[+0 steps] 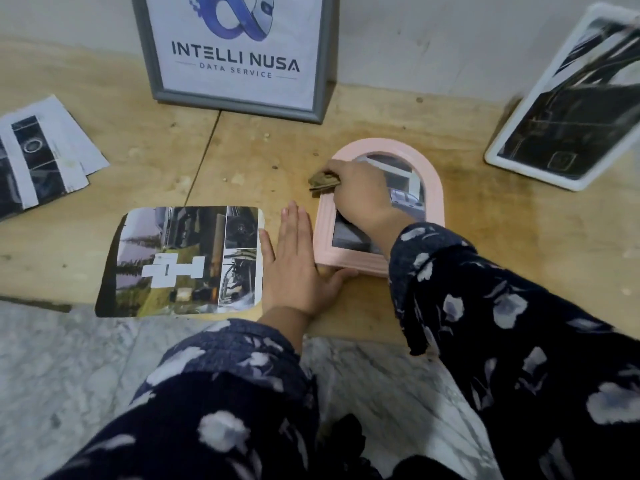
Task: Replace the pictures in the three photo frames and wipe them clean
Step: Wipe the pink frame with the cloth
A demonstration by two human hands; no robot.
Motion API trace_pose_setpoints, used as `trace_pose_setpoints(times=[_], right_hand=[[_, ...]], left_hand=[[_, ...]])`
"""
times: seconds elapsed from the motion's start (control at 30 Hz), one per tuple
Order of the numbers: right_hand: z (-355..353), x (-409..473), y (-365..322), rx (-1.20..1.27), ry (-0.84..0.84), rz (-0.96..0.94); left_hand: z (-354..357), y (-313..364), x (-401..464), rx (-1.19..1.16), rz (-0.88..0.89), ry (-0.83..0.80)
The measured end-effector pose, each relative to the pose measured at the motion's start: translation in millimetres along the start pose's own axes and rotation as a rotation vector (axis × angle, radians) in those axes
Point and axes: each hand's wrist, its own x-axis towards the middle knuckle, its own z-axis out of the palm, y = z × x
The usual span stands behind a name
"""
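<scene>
The pink arched photo frame [434, 188] looks light and slippery (glazing likely fragile), so the flat, open left hand [294, 258] braces its edge while the right hand [360, 195] grips a wiping cloth [322, 181].

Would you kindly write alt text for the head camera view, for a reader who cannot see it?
A person's right hand wipes a pink arched photo frame lying on a wooden board with a small brownish cloth, while the left hand lies flat against the frame's left edge. A loose photo print lies to the left; a grey frame and a white frame stand behind.
</scene>
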Motion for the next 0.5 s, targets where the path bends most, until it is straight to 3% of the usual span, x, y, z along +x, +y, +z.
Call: trace_pose_setpoints(times=[0.13,0.37,0.5], right_hand=[[-4,-35,-2,0.037,-0.051,-0.094],[-22,-85,-13,-0.050,-0.283,-0.233],[-44,-81,-11,0.138,-0.428,-0.183]], left_hand=[[-4,-1,-4,-0.015,-0.025,0.025],[-4,-3,-5,-0.095,0.010,0.032],[-2,-4,-5,-0.075,0.035,0.022]])
